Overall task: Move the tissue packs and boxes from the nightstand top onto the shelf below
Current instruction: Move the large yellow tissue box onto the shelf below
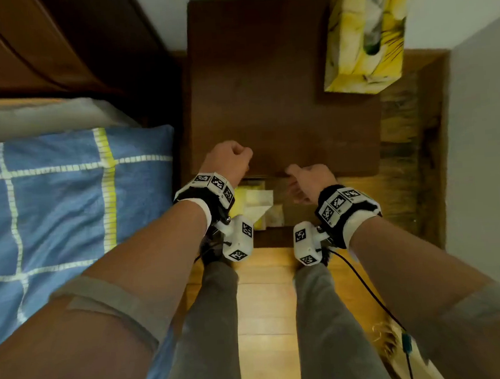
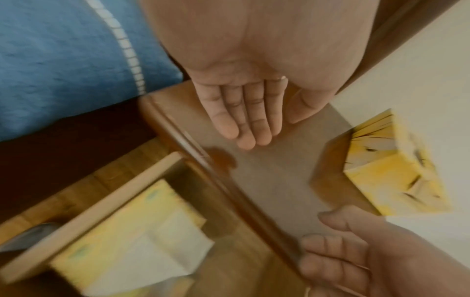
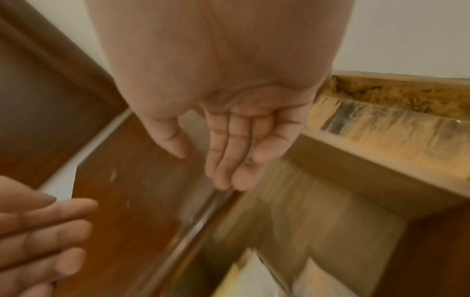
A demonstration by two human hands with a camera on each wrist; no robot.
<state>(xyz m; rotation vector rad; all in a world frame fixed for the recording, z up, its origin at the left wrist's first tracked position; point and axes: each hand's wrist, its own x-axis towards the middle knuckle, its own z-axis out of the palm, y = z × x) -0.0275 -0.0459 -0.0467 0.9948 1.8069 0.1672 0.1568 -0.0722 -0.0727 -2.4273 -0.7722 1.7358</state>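
A yellow tissue box [image 1: 362,33] stands at the back right corner of the dark brown nightstand top [image 1: 281,98]. Yellow tissue packs [image 1: 258,202] with white tissue showing lie in the open compartment below the front edge. My left hand [image 1: 231,158] hovers over the top's front left corner, its fingers [image 2: 244,120] straight and holding nothing. My right hand [image 1: 306,182] hangs at the front edge, its fingers [image 3: 229,156] loosely straight and empty. In the left wrist view the tissue box [image 2: 389,170] sits far from both hands, and the packs [image 2: 127,231] lie low.
A bed with a blue checked pillow [image 1: 66,202] lies close on the left, its dark headboard [image 1: 55,40] behind. A white wall [image 1: 488,143] and a wooden ledge [image 1: 411,148] bound the right. My legs stand on the wooden floor [image 1: 266,306] in front.
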